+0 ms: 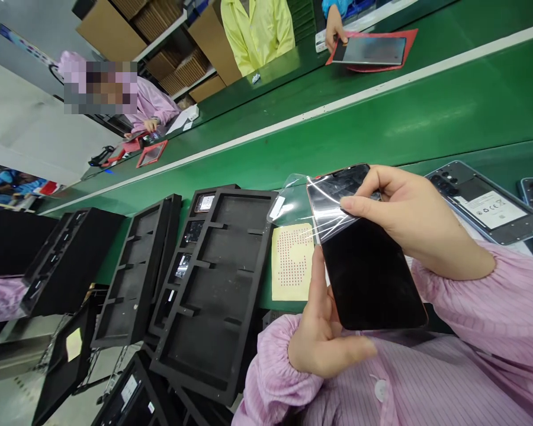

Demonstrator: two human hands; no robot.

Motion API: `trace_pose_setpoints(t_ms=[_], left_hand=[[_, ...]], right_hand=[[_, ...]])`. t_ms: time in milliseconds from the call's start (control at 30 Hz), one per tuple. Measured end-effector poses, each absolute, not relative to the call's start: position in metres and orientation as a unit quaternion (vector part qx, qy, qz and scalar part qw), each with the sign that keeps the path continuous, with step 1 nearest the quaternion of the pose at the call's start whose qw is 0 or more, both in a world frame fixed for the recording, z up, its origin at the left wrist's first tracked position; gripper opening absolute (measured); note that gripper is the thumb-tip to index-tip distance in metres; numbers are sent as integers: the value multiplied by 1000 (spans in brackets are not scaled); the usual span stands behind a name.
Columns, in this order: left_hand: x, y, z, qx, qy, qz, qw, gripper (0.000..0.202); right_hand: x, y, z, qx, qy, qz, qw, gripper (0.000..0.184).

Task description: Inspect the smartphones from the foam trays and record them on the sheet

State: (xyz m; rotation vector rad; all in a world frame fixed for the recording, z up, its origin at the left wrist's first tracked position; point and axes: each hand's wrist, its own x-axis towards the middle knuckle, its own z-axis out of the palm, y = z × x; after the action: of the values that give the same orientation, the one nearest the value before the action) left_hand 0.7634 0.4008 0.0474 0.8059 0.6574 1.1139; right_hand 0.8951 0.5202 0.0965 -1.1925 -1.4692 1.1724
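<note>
A black-screened smartphone [373, 281] with an orange-red edge is held tilted in front of my body. My left hand [322, 331] supports it from below and along its left edge, with the thumb lying apart near the lower end. At the phone's upper end, my right hand [408, 207] pinches a clear plastic film [291, 198] between thumb and fingers. The film is creased over the upper part of the screen and sticks out past the left edge, with a small white label on it. Part of my left hand is hidden behind the phone.
Black foam trays [237, 266] are stacked on the left, some holding phones. A yellow dotted sheet [293, 260] lies beside them. On the right lies an opened phone [484, 201]. Across the green conveyor [426, 106], a co-worker's hand [335, 29] touches a phone on a red mat.
</note>
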Motion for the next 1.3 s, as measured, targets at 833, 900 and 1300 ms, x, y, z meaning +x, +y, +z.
trace_pose_setpoints(t_ms=[833, 900, 1300], left_hand=[[756, 437, 74, 168, 428, 591, 662, 46], [756, 437, 75, 164, 432, 578, 673, 44], [754, 436, 78, 169, 418, 581, 677, 39]], right_hand=[[919, 490, 90, -309, -579, 736, 163, 21], [916, 492, 91, -308, -581, 742, 134, 21], [913, 493, 100, -248, -751, 605, 94, 2]])
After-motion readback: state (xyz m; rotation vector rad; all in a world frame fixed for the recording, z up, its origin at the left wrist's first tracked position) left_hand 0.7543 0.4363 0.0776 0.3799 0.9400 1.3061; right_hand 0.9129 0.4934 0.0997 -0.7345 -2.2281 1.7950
